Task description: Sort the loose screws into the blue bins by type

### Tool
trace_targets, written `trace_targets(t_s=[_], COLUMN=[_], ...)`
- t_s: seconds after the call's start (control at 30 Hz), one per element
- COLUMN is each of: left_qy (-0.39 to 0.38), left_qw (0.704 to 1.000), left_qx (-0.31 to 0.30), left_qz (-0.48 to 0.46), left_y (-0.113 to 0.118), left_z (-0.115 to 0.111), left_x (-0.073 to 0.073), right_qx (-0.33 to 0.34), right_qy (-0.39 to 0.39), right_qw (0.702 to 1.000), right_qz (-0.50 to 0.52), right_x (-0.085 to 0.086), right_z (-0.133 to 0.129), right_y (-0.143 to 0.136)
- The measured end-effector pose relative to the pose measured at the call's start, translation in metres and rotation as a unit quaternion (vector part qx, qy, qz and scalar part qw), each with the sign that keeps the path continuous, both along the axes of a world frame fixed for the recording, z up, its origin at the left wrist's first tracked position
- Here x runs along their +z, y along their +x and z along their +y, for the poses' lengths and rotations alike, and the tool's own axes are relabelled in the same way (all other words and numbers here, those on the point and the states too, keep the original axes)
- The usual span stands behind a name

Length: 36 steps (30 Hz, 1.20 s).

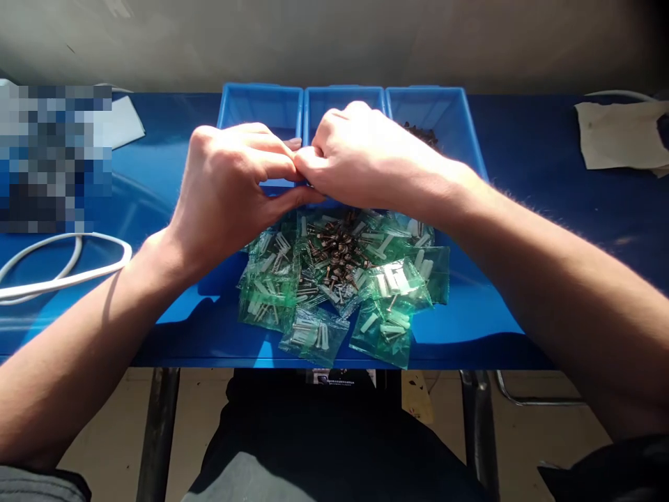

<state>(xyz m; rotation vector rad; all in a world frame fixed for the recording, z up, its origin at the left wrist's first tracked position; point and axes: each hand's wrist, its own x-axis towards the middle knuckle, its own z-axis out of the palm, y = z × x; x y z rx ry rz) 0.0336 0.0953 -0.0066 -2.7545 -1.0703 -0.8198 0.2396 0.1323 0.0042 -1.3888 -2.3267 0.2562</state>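
My left hand (240, 171) and my right hand (355, 150) meet above the front part of the blue bins, fingertips pressed together. Whatever lies between the fingers is hidden. Below them on the table is a heap of dark brownish screws (342, 247). Small clear green-tinted plastic bags (269, 296) lie around and under the heap, with white wall plugs (394, 279) and screws inside. Behind my hands stand the left bin (261, 104), the middle bin (342, 94) and the right bin (444, 115). Dark small parts (421, 132) show in the right bin, partly covered by my right arm.
The blue table (543, 230) ends at a front edge close to my lap. A white cable (63, 282) loops at the left, near my forearm. Brown paper (619, 136) lies at the far right, and a white sheet (120, 124) at the back left. A wall rises behind.
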Motion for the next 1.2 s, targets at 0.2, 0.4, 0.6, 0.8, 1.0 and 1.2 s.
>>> trace_targets(t_s=[0.2,0.4,0.6,0.8,1.0,1.2], left_qy=[0.048,0.031,0.042,0.102,0.11,0.106], left_qw=[0.998,0.998,0.998,0.992,0.991,0.992], left_qx=[-0.043,-0.045,-0.043,-0.064,-0.071,-0.062], left_qz=[0.006,0.019,0.02,0.028,0.02,0.022], left_y=[-0.005,-0.011,-0.012,-0.011,-0.012,-0.011], left_z=[0.003,0.002,0.001,0.003,0.005,0.003], left_x=[-0.007,-0.012,-0.015,-0.018,-0.017,-0.017], right_qx=[-0.035,-0.03,-0.013,0.198,0.313,0.307], right_qy=[-0.205,-0.389,-0.295,0.111,0.291,0.307], right_qw=[0.96,0.863,0.917,0.962,0.874,0.882], right_qz=[0.189,0.32,0.268,-0.151,-0.232,-0.182], right_x=[0.033,0.047,0.049,0.014,-0.013,-0.005], right_z=[0.004,0.029,-0.02,-0.058,-0.055,-0.056], right_y=[0.014,0.042,0.036,0.015,0.017,0.017])
